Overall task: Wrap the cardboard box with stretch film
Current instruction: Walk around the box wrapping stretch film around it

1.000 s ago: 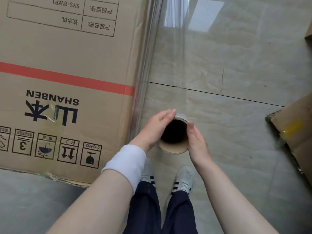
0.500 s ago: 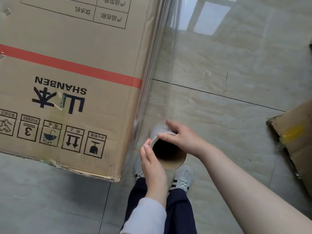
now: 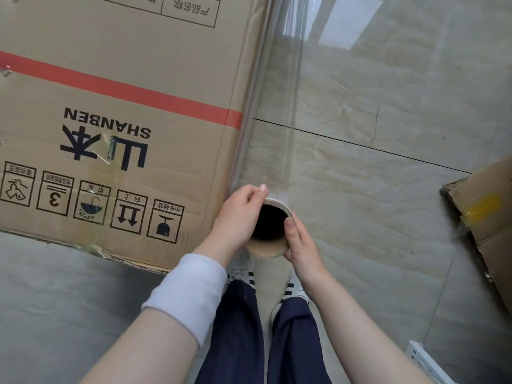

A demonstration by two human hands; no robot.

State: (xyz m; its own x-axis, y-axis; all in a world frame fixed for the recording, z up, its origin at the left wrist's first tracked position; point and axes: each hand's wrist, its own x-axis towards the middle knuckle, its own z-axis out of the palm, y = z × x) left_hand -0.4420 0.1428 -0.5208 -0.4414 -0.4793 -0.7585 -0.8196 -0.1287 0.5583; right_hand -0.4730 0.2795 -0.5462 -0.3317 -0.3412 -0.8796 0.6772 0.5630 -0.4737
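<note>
A large cardboard box [image 3: 116, 87] with a red stripe and black "SHANBEN" print fills the left of the head view. Clear stretch film [image 3: 279, 87] runs along its right edge down to the roll [image 3: 267, 250], which stands upright, its dark hollow core facing me. My left hand [image 3: 238, 214] grips the roll's left side, fingers curled over the top rim. My right hand [image 3: 300, 241] grips the right side, thumb on the rim. The roll sits just off the box's near right corner.
Glossy beige floor tiles [image 3: 374, 112] spread to the right. A second cardboard box [image 3: 487, 220] with yellow tape lies at the right edge. A white perforated metal piece [image 3: 424, 361] shows at bottom right. My feet in striped shoes [image 3: 291, 293] stand under the roll.
Both hands have shifted round the roll's rim: the left from the near side to the left side, the right from the far rim to the right side. The box's near corner has moved left in view.
</note>
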